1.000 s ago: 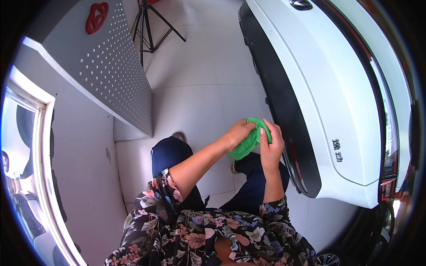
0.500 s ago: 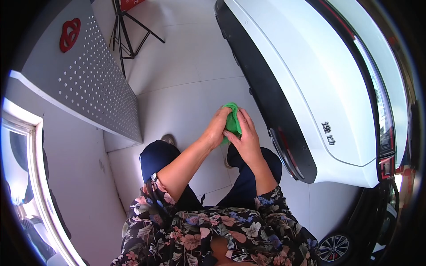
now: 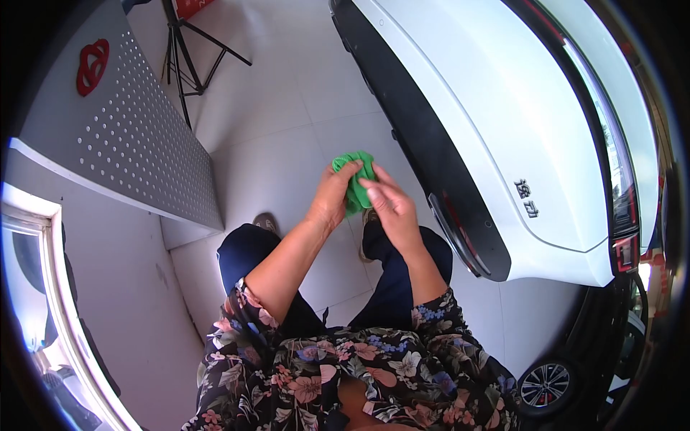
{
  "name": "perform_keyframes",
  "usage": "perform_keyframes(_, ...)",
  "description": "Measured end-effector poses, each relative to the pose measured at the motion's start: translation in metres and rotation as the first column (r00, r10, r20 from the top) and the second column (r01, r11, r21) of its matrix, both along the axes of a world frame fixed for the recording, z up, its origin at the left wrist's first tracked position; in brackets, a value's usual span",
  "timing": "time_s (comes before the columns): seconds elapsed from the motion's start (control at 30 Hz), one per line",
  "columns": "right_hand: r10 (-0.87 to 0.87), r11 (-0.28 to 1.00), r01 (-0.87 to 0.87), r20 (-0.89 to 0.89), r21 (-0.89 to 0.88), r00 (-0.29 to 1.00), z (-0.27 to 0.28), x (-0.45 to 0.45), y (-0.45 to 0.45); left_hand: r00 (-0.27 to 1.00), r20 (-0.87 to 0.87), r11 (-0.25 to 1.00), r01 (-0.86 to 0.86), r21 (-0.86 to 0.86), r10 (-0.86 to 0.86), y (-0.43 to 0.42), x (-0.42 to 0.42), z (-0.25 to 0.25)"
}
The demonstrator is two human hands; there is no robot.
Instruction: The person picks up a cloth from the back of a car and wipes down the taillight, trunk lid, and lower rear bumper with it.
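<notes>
A crumpled green cloth point(image 3: 357, 192) is held in front of me, above the floor and between my knees. My left hand point(image 3: 332, 192) is closed around its left side, with the thumb lying over the top. At the right side of the cloth is my right hand point(image 3: 395, 210), its fingers bent onto the fabric and its thumb lifted a little from them. Part of those fingertips is hidden by the hand and the folds.
A white car's rear point(image 3: 460, 93) with a dark bumper stands close on my right. On the left is a grey perforated counter panel point(image 3: 144, 136) with a red emblem. A black tripod point(image 3: 190, 65) stands beyond it. A dark car's wheel point(image 3: 545, 384) shows at lower right.
Both hands and the cloth have shifted slightly left and up in view. The cloth now shows more bunched fabric on top, and my right hand's grip has loosened around it.
</notes>
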State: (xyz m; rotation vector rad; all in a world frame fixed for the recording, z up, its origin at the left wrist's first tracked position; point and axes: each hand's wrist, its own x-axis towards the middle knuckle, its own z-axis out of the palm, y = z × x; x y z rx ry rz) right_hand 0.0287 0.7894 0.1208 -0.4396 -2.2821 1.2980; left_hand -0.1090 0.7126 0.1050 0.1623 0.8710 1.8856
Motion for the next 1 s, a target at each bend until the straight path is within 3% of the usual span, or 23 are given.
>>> perform_keyframes(0.13, -0.253, 0.945, 0.194, -0.212, -0.263, 0.944, 0.010, -0.001, 0.006, 0.992, -0.102, 0.996, 0.067, -0.065, -0.073, -0.007, 0.003, 0.020)
perform_keyframes(0.27, -0.179, 0.847, 0.095, -0.113, -0.523, 0.977, 0.018, 0.003, 0.006, 0.929, -0.316, 0.981, 0.187, -0.045, -0.192, -0.008, 0.007, 0.019)
perform_keyframes(0.33, -0.145, 0.833, 0.094, -0.050, -0.545, 0.988, 0.011, 0.002, 0.005, 0.901, -0.392, 0.981, 0.194, -0.012, -0.183, -0.006, 0.006, 0.015)
perform_keyframes(0.5, -0.204, 0.818, 0.178, 0.015, -0.546, 0.979, 0.006, 0.003, 0.009, 0.932, -0.332, 0.990, 0.134, -0.052, -0.143, -0.006, 0.006, 0.016)
perform_keyframes(0.63, -0.224, 0.792, 0.128, -0.090, -0.597, 0.970, 0.015, 0.001, 0.003, 0.961, -0.269, 0.997, 0.060, -0.037, -0.068, -0.005, 0.002, 0.013)
perform_keyframes(0.73, -0.274, 0.786, 0.143, -0.130, -0.602, 0.953, 0.014, 0.003, 0.004, 0.966, -0.235, 0.994, 0.105, -0.027, -0.109, -0.006, 0.001, 0.013)
perform_keyframes(0.93, -0.380, 0.795, 0.206, -0.205, -0.570, 0.902, 0.011, 0.005, 0.010, 0.900, -0.366, 0.966, 0.257, 0.006, -0.237, -0.003, 0.007, 0.015)
perform_keyframes(1.0, -0.399, 0.805, 0.221, -0.227, -0.550, 0.888, 0.009, 0.005, 0.010, 0.907, -0.339, 0.966, 0.256, -0.028, -0.250, -0.001, 0.006, 0.008)
